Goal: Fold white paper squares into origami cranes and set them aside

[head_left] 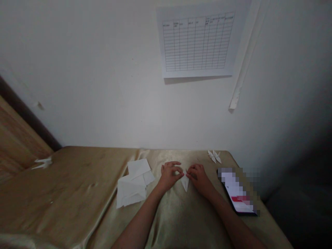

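Note:
Between my two hands is a small folded piece of white paper (185, 183), its narrow point toward me on the gold cloth. My left hand (171, 173) pinches its upper left edge with thumb and index finger, the other fingers raised and bent. On the opposite edge, the fingertips of my right hand (197, 174) close on the paper. Left of my left hand lie several loose white paper sheets (132, 190), partly overlapping. Beyond my right hand, two folded paper cranes (214, 156) sit near the table's back right corner.
A phone (237, 193) with a lit, partly blurred screen lies at the right edge of the cloth-covered table (77, 193). White paper scraps (44, 162) rest at the far left. A printed grid sheet (197, 45) hangs on the wall behind.

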### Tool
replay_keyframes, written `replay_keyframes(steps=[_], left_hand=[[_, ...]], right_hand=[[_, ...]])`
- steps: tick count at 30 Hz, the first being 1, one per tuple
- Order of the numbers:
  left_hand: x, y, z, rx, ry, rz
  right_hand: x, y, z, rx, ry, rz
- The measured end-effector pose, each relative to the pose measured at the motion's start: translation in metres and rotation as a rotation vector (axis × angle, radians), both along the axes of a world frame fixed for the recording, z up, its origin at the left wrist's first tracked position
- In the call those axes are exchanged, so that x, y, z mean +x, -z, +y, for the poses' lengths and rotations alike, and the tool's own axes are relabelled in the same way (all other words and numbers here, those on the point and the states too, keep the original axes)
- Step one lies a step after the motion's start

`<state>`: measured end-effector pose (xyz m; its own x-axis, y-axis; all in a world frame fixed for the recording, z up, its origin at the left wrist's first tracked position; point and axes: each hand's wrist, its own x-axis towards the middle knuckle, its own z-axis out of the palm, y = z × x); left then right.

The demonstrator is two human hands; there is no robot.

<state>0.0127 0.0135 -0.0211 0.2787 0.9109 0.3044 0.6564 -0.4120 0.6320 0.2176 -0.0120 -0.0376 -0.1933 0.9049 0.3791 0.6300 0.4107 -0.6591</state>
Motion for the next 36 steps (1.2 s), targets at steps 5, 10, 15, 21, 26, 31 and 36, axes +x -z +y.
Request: replay_keyframes(steps=[5,10,15,21,26,31,36], left_hand=[[0.001,-0.003,-0.005,-0.013,0.021,-0.005],[0.004,-0.006,-0.009,-0.027,0.011,0.022],[0.004,-0.01,-0.011,-0.021,0.025,-0.001],[0.003,-0.012,-0.013,-0.039,0.041,0.03],[0.003,-0.011,-0.012,-0.039,0.051,0.048],[0.004,-0.011,-0.011,-0.046,0.037,0.05],[0.004,-0.012,-0.011,-0.042,0.033,0.052]], right_hand=[[0.0,0.001,0.002,-0.004,0.004,0.018],[-0.001,-0.001,0.0,-0.013,-0.007,0.027],[0.0,-0.006,-0.002,-0.005,0.004,0.052],[-0.001,-0.011,-0.004,0.013,-0.006,0.075],[-0.003,-0.015,-0.005,0.012,-0.023,0.082],[-0.002,-0.016,-0.005,0.011,-0.025,0.128],[-0.002,-0.017,-0.004,0.03,0.026,0.143]])
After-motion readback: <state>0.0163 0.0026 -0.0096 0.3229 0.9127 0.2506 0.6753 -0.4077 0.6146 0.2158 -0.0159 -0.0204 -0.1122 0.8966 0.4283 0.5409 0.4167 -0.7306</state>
